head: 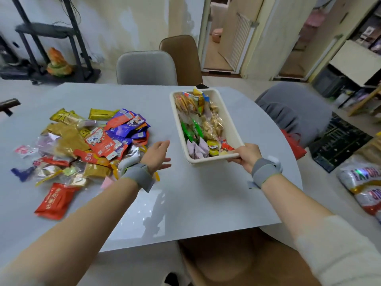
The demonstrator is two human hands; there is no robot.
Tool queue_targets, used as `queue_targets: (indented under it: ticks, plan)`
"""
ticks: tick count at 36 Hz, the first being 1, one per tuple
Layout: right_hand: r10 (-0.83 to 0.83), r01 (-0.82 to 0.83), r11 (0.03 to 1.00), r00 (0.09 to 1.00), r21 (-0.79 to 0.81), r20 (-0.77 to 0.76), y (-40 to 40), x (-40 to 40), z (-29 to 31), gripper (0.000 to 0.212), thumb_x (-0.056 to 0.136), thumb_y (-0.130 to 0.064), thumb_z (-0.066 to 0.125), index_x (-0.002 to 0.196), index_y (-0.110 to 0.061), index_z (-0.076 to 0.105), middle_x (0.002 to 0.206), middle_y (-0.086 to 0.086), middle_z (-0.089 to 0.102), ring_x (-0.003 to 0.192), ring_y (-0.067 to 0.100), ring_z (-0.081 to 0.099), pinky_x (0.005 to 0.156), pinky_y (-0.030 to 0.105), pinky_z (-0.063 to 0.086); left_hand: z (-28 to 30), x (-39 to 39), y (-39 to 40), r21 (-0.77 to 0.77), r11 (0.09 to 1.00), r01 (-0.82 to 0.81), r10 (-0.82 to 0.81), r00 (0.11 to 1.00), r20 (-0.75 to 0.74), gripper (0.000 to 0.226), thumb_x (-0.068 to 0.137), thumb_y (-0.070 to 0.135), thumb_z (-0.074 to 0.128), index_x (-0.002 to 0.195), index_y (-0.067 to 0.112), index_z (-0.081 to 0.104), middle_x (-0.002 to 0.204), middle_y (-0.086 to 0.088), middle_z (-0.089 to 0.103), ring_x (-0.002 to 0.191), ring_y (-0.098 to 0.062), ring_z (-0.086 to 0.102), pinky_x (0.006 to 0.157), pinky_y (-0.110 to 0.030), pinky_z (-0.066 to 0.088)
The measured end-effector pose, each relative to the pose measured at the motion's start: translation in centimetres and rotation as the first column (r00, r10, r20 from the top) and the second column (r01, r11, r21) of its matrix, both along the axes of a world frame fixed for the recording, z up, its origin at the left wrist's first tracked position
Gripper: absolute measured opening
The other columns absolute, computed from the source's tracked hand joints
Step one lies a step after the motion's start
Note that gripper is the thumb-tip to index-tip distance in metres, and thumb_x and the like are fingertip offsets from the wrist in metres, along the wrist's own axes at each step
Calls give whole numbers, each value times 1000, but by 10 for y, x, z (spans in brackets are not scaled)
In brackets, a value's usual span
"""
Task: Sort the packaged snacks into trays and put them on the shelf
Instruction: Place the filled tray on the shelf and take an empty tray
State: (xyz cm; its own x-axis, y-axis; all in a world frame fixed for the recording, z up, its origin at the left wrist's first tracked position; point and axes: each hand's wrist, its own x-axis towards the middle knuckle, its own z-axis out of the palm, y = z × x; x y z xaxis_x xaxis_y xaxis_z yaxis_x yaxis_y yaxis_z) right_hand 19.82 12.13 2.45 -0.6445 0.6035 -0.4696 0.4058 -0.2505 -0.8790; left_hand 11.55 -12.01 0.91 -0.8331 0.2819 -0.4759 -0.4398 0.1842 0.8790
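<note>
your right hand grips the near right corner of the cream plastic tray, fingers curled under the rim and thumb on top. the tray sits on the pale grey table, its long side running away from you. it is packed full: round crackers in clear wrap at the far end of the tray, a clear bag of pale puffed snacks along the tray's right side, green packets in the tray's middle, lilac packets and small yellow jelly cups at the tray's near end.

your left hand is spread with fingers straight, holding nothing, hovering just left of the tray's near end; whether it touches the table cannot be told. both wrists carry grey bands.

left of the tray, well apart from it, lies the unsorted snack pile: red, purple, gold and clear packets heaped together. a single red packet lies at the pile's near edge.

beyond the tray, past the table's far edge, stand a grey chair and a brown chair.
</note>
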Motion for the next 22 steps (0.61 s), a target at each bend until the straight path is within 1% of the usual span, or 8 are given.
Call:
queue_targets:
  ticks: [3,5,7,11,13,17,19,22]
  plan:
    - [121,-121,992,993,33,-11,-40,-21,18,23,80,23,46,73,2,51,71,17,56,47,29,60,42,33,54,19,-6,-46,34,996,-86,86,996,-3,37,99,42,42,124,15,45,125,-8,48,100,-32,60,85,-43,55]
    - [188,-186,981,982,59,-22,-72,-34,29,22,78,24,46,73,3,51,70,18,56,42,28,61,43,34,54,30,-5,-80,46,992,-121,122,992,-33,35,99,43,41,120,16,47,121,-7,48,91,-30,61,86,-45,54]
    - [245,-242,967,969,75,-27,-97,-43,35,21,81,22,43,74,4,51,72,19,55,49,31,60,43,35,55,37,-5,-103,54,985,-163,165,986,-28,33,98,45,42,112,17,49,120,-9,49,90,-31,62,88,-48,54]
    - [407,-400,910,912,111,-47,-174,-55,50,23,81,21,49,72,-1,50,72,16,54,58,31,57,45,34,55,48,6,-177,51,972,-230,231,973,-26,52,93,54,43,130,17,49,125,-9,57,92,-29,65,71,-39,59]
    - [486,-479,871,873,112,-47,-217,-58,55,23,81,19,50,72,-2,50,70,15,53,60,30,57,46,35,55,49,14,-214,45,953,-299,301,953,-45,50,94,50,44,124,11,52,116,-16,61,86,-29,66,71,-40,59]
    - [625,-614,774,780,158,-29,-293,-63,56,25,85,13,51,69,-5,52,63,11,52,52,23,55,47,33,54,52,39,-283,-2,897,-443,442,895,-55,29,98,32,43,110,7,51,89,-15,60,69,-26,60,59,-34,52]
    - [695,-683,707,719,183,-2,-342,-62,54,26,85,13,50,69,-8,52,59,10,51,42,19,56,42,29,53,47,56,-329,-38,846,-532,530,847,-42,28,97,28,43,108,4,52,90,-19,59,67,-28,60,56,-34,52]
    - [754,-736,639,657,224,10,-395,-65,41,27,83,12,52,67,-10,52,61,9,49,50,23,54,53,37,56,40,81,-381,-70,789,-611,613,790,2,30,95,25,45,111,1,53,99,-23,58,73,-34,61,55,-37,53]
